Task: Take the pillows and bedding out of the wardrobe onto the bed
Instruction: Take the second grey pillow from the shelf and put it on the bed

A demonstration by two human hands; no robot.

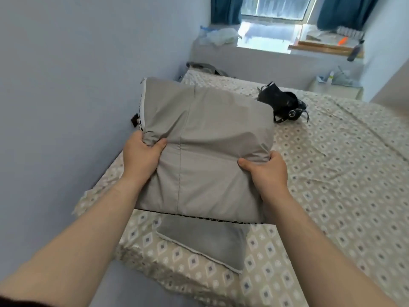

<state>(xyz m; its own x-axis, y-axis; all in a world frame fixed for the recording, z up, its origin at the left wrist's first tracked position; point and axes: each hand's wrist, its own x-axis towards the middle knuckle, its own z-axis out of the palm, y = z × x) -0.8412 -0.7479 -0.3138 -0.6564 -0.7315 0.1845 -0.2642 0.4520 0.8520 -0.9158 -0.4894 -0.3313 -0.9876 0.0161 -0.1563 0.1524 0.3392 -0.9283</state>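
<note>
A grey pillow (205, 149) is held above the patterned bed (332, 173), its long axis running away toward the window (274, 21). Its left edge is pinched by the left hand (141, 156), its right edge by the right hand (265, 171). A second grey pillow (205, 242) lies flat beneath.

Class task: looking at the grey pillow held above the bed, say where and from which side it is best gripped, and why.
Grip the grey pillow at its two side edges, one hand from each side, as the left hand and right hand do. It is wide, soft and floppy, so bunching fabric at both sides keeps it level.
</note>
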